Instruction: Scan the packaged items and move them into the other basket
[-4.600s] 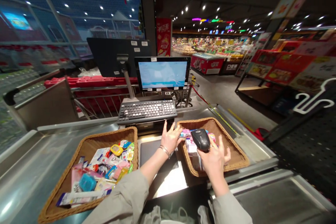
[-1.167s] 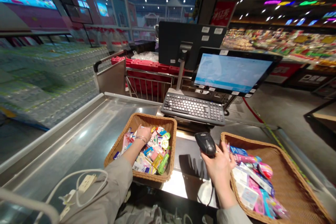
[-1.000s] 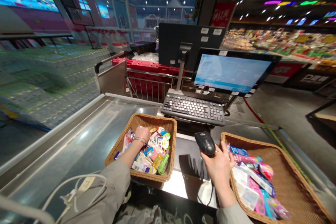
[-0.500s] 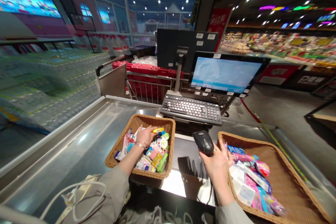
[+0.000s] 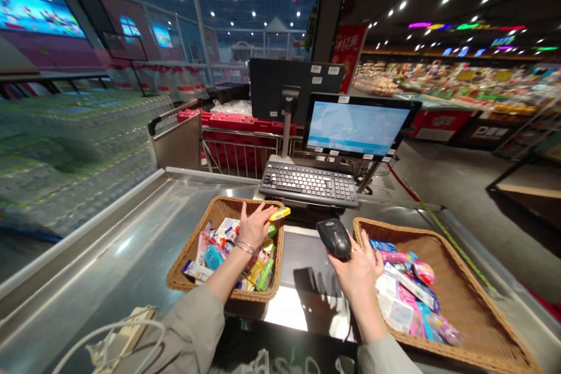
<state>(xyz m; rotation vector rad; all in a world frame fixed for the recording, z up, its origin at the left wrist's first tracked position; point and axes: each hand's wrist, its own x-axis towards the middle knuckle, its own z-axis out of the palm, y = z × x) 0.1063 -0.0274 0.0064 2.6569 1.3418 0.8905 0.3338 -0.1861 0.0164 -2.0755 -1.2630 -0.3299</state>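
Observation:
Over the left wicker basket (image 5: 175, 280), my left hand (image 5: 255, 227) pinches a small yellow packet (image 5: 280, 214) with a white label, held out at the basket's far right corner. Beneath that hand lie several small colourful packaged goods, among them a green item (image 5: 265, 273) and a blue one (image 5: 213, 257). My right hand (image 5: 357, 269) is wrapped round a black barcode scanner (image 5: 333, 238), whose head points up and left, toward the left basket. The scanner is beside the left rim of the right wicker basket (image 5: 477, 310), which holds a pink packaged item (image 5: 397, 258) and white boxes (image 5: 394, 307).
A black keyboard (image 5: 309, 182) and a lit monitor (image 5: 356, 128) stand behind the baskets on the metal counter (image 5: 144, 234). A second screen (image 5: 289, 90) faces away. White cables (image 5: 118, 327) lie at the lower left, and a trolley with red crates (image 5: 236, 146) stands beyond.
My left hand has lifted slightly and moved right with the yellow packet, toward the basket's edge. The view has turned a little to the right. My right hand keeps hold of the scanner.

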